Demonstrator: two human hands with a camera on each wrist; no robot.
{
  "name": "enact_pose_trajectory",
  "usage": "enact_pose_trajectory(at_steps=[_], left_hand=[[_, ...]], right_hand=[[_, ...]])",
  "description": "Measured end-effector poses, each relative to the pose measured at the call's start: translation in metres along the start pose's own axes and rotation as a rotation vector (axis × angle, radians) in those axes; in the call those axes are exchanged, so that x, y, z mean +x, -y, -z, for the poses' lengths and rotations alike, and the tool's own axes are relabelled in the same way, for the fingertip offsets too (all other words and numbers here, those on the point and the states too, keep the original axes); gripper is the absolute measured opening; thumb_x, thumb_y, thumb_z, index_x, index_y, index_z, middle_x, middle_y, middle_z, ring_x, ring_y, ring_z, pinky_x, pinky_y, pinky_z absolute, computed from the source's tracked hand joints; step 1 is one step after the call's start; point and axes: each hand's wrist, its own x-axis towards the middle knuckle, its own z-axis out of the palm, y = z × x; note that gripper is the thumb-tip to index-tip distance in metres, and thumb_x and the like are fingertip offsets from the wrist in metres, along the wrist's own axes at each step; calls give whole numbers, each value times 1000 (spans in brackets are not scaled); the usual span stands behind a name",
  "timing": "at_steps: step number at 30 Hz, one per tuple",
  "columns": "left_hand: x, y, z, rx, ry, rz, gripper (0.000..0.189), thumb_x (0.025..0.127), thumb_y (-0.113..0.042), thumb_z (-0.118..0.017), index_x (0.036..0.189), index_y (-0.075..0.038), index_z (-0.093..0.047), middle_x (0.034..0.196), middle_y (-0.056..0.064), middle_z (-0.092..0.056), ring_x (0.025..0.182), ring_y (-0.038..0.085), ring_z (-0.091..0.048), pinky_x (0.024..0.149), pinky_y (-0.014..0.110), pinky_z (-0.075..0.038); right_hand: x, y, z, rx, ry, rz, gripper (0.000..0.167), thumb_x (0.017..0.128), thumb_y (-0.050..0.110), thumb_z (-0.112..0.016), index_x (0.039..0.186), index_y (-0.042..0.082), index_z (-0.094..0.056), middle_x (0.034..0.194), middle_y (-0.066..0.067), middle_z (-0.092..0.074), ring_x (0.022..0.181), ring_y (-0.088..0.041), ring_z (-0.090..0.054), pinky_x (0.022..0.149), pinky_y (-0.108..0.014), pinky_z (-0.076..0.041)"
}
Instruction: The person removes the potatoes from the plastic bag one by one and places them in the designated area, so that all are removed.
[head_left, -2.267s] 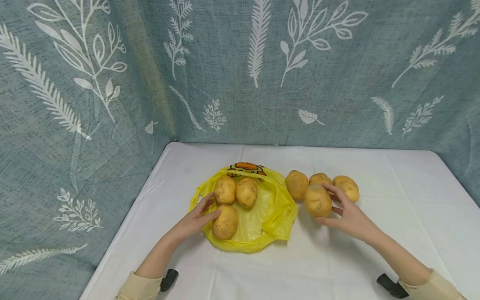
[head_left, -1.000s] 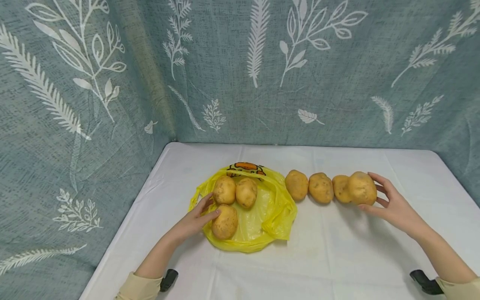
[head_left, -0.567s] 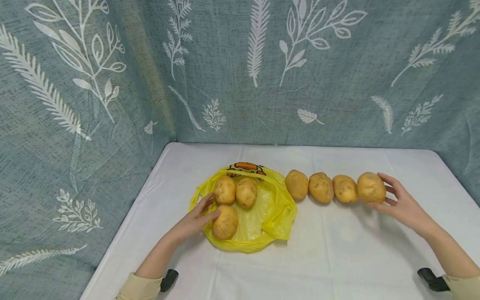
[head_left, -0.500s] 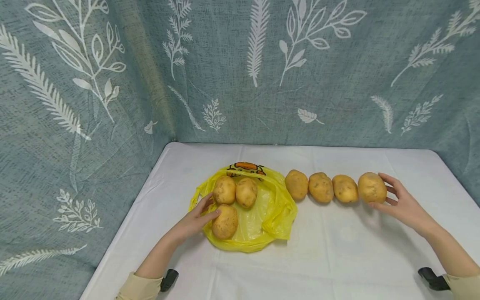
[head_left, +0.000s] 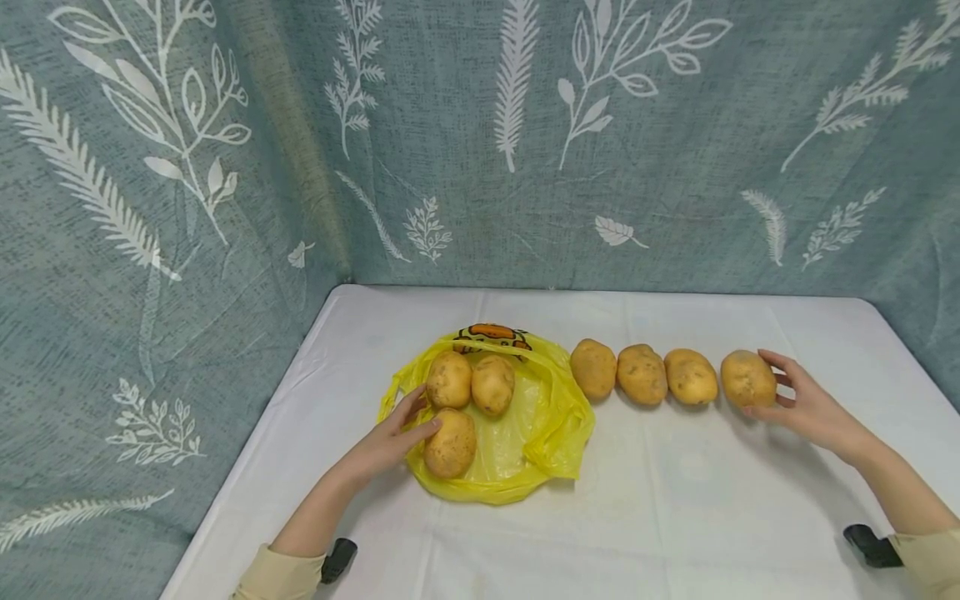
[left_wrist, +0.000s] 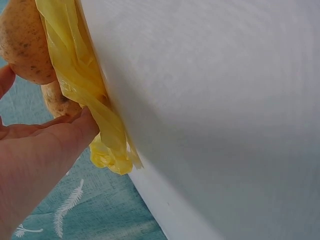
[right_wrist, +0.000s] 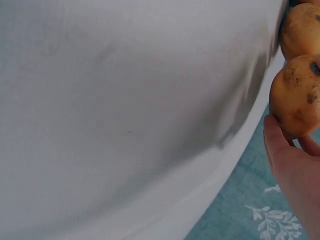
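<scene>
At the right end of a row of potatoes, my right hand [head_left: 806, 408] grips a potato [head_left: 748, 379] between thumb and fingers. That potato is low over the cloth; whether it touches is hard to tell. In the right wrist view the held potato [right_wrist: 296, 95] shows dark spots. My left hand [head_left: 392, 437] rests at the left rim of a yellow plastic bag [head_left: 517, 446], with the thumb against the nearest potato [head_left: 450, 443] and the fingers at the rim. Two more potatoes, one on the left [head_left: 449, 380] and one beside it [head_left: 492, 386], lie on the bag.
Three potatoes line up right of the bag: one against it [head_left: 594, 370], a middle one [head_left: 642, 375] and a right one [head_left: 691, 377]. A white cloth [head_left: 675, 517] covers the table. A patterned blue-green curtain [head_left: 450, 125] hangs behind and at the left.
My right hand has carried its potato rightward past the row, then lowered it slightly, leaving a small gap beside the third potato. My left hand and the bag have stayed put.
</scene>
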Motion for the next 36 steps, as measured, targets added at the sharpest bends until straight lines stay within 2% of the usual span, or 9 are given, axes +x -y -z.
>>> enact_pose_trajectory(at_steps=[10, 14, 18, 21, 26, 32, 36], left_hand=[[0, 1, 0, -5, -4, 6, 83, 97, -44, -57, 158, -14, -10, 159, 20, -17, 146, 38, -13, 114, 57, -17], [-1, 1, 0, -2, -5, 7, 83, 97, -45, -57, 158, -15, -10, 159, 20, -17, 146, 38, -13, 113, 58, -17], [-1, 1, 0, 6, -2, 4, 83, 97, -46, -57, 158, -16, -9, 159, 20, -17, 146, 39, -13, 113, 58, -18], [0, 1, 1, 8, 1, 0, 83, 97, -46, -56, 158, -15, -9, 159, 20, -17, 146, 40, -13, 113, 59, -18], [0, 1, 1, 9, 1, -4, 83, 97, -46, -56, 158, -15, -9, 159, 20, -17, 145, 40, -14, 113, 58, -19], [1, 2, 1, 6, 7, -9, 83, 98, -46, -55, 158, -15, -8, 159, 20, -16, 145, 40, -14, 113, 58, -18], [1, 2, 1, 7, 11, -14, 83, 98, -46, -55, 158, -14, -8, 160, 20, -16, 146, 39, -13, 113, 57, -18]], right_hand=[[3, -5, -1, -37, 29, 20, 100, 88, 21, -74, 151, -9, -2, 151, -39, -7, 131, -60, -21, 97, -58, -36], [4, -5, -2, -51, 27, 32, 100, 87, 19, -75, 151, -10, -4, 151, -38, -10, 131, -58, -22, 97, -48, -42], [6, -4, -3, -52, 24, 47, 98, 87, 15, -75, 150, -11, -5, 150, -39, -10, 130, -58, -22, 98, -49, -41], [6, -5, -5, -53, 24, 61, 98, 86, 12, -75, 150, -12, -4, 149, -40, -10, 130, -58, -22, 98, -54, -37], [6, -6, -5, -65, 21, 76, 98, 86, 10, -75, 150, -12, -4, 149, -40, -10, 130, -58, -22, 97, -46, -42], [7, -6, -6, -67, 21, 64, 100, 86, 11, -76, 150, -12, -2, 148, -42, -8, 130, -60, -20, 97, -61, -32], [7, -4, -7, -58, 14, 59, 101, 85, 11, -76, 150, -13, -2, 147, -43, -8, 130, -60, -19, 97, -65, -31]])
